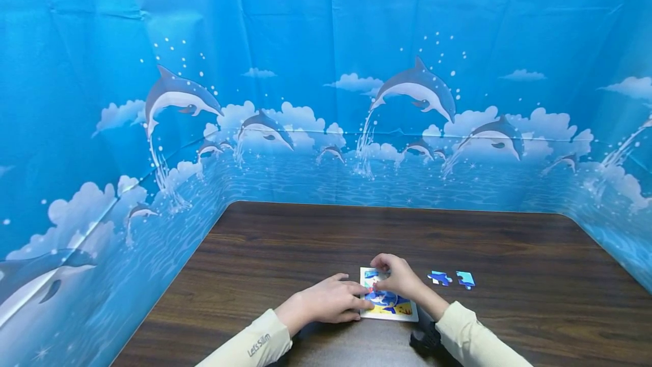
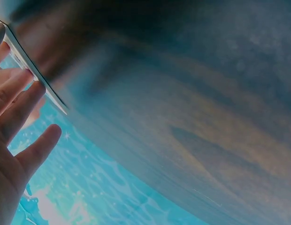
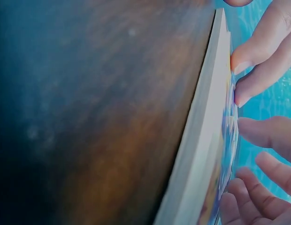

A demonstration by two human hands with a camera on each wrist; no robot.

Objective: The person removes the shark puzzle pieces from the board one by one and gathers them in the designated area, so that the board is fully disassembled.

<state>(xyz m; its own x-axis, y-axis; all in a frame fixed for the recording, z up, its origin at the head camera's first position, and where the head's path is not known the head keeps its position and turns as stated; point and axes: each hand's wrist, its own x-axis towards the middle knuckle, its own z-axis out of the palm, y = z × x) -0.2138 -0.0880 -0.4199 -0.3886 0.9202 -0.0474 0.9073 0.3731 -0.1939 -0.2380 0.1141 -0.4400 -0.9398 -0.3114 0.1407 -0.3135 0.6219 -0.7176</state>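
Observation:
In the head view a small jigsaw puzzle (image 1: 389,309) with a white border and a blue, yellow and red picture lies on the table. My left hand (image 1: 333,300) rests at its left side, fingers extended onto the border and picture. Over the upper part of the puzzle, my right hand (image 1: 399,277) bends its thumb and fingers down around a puzzle piece, which the hand mostly hides. The right wrist view shows the puzzle's pale edge (image 3: 195,136) side-on, with fingertips of both hands at its picture surface. Left-hand fingers (image 2: 23,105) reach the board edge in the left wrist view.
Two loose blue puzzle pieces, one darker (image 1: 441,278) and one lighter (image 1: 466,279), lie right of the puzzle. A black object (image 1: 425,340) shows below the right wrist. Around the dark wooden table (image 1: 305,237) hangs a blue dolphin-print curtain (image 1: 305,44).

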